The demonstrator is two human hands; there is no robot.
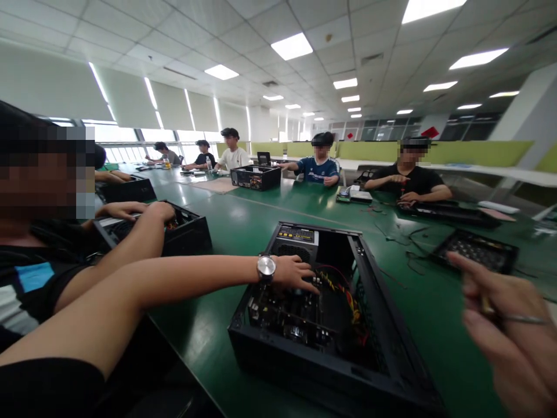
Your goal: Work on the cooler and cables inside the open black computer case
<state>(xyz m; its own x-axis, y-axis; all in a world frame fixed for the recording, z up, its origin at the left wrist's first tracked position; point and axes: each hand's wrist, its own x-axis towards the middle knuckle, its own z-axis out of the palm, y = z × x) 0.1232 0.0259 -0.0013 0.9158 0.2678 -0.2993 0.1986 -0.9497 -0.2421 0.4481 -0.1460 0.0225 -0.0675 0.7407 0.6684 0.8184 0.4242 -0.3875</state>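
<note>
My left hand, with a silver wristwatch on the wrist, reaches into an open black computer case lying on its side. Its fingers are spread over the dark parts inside; whether the tips touch them I cannot tell. Behind that hand sits the power supply with a printed label. Yellow, red and black cables run along the inner right side. At the right edge, apart from the case, my right hand has its index finger stretched out, the others curled around a thin metallic, brass-coloured object, blurred and partly hidden.
On the left a co-worker has both hands in another black case. A third case stands farther back on the green table. To the right lie a black panel and loose cables. Several people sit around.
</note>
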